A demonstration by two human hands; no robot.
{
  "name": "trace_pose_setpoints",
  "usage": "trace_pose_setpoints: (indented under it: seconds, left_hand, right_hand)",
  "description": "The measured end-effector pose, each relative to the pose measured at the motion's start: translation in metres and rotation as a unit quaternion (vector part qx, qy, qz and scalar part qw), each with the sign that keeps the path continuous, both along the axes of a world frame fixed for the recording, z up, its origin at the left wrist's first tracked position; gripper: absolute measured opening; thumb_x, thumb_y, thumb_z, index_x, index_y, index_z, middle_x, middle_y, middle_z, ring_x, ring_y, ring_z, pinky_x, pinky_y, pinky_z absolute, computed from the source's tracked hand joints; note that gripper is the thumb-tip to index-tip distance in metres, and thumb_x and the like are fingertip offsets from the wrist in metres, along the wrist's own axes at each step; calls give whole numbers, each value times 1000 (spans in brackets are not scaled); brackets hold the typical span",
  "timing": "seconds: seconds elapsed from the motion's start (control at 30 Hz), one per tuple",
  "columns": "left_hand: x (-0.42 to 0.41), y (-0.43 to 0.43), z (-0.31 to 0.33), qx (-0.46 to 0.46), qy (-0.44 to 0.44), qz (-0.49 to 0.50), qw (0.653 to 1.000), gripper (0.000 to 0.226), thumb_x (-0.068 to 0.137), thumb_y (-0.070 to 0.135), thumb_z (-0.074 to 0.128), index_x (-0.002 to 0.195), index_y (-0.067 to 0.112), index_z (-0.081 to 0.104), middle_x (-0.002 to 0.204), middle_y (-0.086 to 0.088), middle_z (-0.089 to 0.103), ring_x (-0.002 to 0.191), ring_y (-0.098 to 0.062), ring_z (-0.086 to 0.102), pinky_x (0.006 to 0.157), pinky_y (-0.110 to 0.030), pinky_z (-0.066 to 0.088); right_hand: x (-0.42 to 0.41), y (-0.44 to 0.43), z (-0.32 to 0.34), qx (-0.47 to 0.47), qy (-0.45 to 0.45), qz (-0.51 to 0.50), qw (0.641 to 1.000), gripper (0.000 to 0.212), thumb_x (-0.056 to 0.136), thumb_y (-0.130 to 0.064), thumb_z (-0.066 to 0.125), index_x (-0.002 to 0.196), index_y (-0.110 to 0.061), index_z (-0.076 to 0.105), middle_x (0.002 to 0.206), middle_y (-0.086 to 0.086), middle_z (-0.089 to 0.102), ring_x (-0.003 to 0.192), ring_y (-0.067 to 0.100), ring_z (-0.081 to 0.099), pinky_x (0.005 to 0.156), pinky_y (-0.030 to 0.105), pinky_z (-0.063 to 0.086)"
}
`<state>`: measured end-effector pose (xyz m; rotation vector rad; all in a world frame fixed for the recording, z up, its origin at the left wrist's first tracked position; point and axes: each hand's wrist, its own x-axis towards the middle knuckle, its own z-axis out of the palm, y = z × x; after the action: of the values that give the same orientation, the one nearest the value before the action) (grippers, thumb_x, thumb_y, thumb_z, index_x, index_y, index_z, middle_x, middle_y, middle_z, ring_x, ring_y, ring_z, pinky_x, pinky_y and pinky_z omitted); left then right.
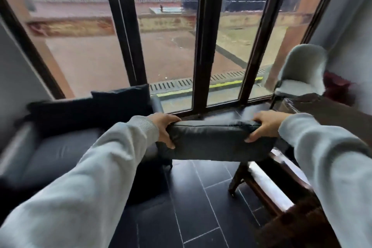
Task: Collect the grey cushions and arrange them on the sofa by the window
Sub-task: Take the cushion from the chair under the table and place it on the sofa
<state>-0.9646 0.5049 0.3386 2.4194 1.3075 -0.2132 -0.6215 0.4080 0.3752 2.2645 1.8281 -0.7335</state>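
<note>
Cushion (215,140), long axis running 9 to 3 o'clock, hangs over the floor with the left hand (164,127) and right hand (263,126) clamped on its ends; the sofa (54,155) lies at 9 o'clock, nearer the left hand.

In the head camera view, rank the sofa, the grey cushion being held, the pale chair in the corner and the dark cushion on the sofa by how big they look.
1. sofa
2. held grey cushion
3. dark cushion on the sofa and pale chair: they look alike in size, and the chair stands farther off, so unranked.
</note>
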Motion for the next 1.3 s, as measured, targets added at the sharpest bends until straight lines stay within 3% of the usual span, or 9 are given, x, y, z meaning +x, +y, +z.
trace_pose_setpoints:
  seconds: [0.07,0.13,0.2,0.3,0.5,0.67,0.77,1.1,1.3]
  left_hand:
    - [-42,24,-12,5,16,33,999,103,60,44,91,149,39,40,138,0,59,129,-24,51,106,-35,43]
    - [-78,47,-26,8,44,65,997,112,60,52,89,153,42,28,141,-1,54,132,-26,48,107,-40,42]
    - [-96,58,-36,13,68,89,994,121,52,67,85,152,50,19,137,2,53,130,-26,49,104,-49,41]
    - [-135,98,-51,37,93,161,982,124,45,77,79,149,56,14,133,6,52,126,-28,51,103,-61,32]
    - [-203,172,-54,22,97,230,968,92,49,75,75,132,60,36,96,23,50,116,-18,56,82,-45,26]
    - [-244,219,-54,43,112,261,958,86,52,74,72,129,62,37,98,23,50,111,-18,58,84,-45,27]
    - [-265,247,-57,48,121,256,958,83,54,73,71,129,62,37,101,21,54,110,-19,59,85,-46,28]
    - [-352,376,-69,100,143,173,969,83,67,74,68,140,60,31,130,12,58,122,-23,51,106,-54,26]
    - [-391,457,-77,128,140,89,978,88,73,70,66,147,55,22,143,8,49,134,-26,41,111,-63,14]
  right_hand:
    - [-41,52,-11,-5,9,45,999,34,71,-54,89,88,-28,74,88,-7,74,87,14,69,78,27,52]
    - [-81,106,-24,-19,16,83,996,31,72,-52,88,92,-32,75,92,-8,74,94,16,68,90,31,52]
    - [-105,141,-35,-18,26,93,995,41,73,-52,88,106,-31,75,101,-6,73,100,18,67,97,34,50]
    - [-154,216,-50,-23,30,131,991,48,73,-54,87,112,-28,75,105,-3,72,100,19,66,96,35,51]
    - [-220,332,-59,-78,52,204,974,49,73,-54,87,111,-24,75,108,-1,75,101,21,69,100,37,53]
    - [-265,397,-66,-78,57,240,966,34,73,-52,87,98,-34,72,100,-8,73,101,20,68,95,33,51]
    - [-288,431,-71,-80,65,235,966,28,72,-54,87,83,-39,65,91,-12,68,92,16,64,88,30,47]
    - [-365,502,-99,-58,100,153,981,28,72,-51,89,83,-39,66,101,-6,73,99,21,68,97,35,54]
    - [-404,516,-110,-26,117,80,990,52,76,-55,83,124,-40,69,115,-4,72,109,22,67,96,35,54]
